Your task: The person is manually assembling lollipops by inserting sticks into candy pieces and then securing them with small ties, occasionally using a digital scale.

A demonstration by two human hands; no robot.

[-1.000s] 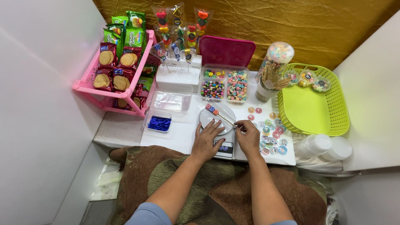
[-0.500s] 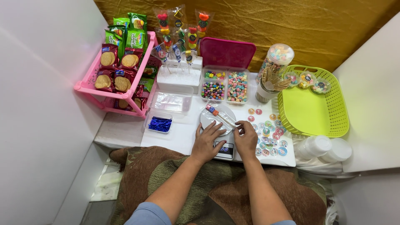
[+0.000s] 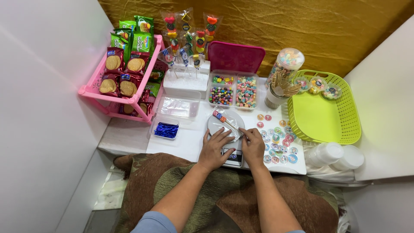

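At the near edge of the white surface point(image 3: 129, 138), the person's left hand point(image 3: 215, 149) is lying flat with fingers spread on a small kitchen scale point(image 3: 230, 146), while the right hand point(image 3: 253, 144) is pinching the stick of a candy skewer point(image 3: 225, 121) in a closed grip. That skewer is resting tilted across the scale's round plate, just below the divided tray of sweets point(image 3: 235, 90), with round stickers point(image 3: 278, 140) scattered beside it.
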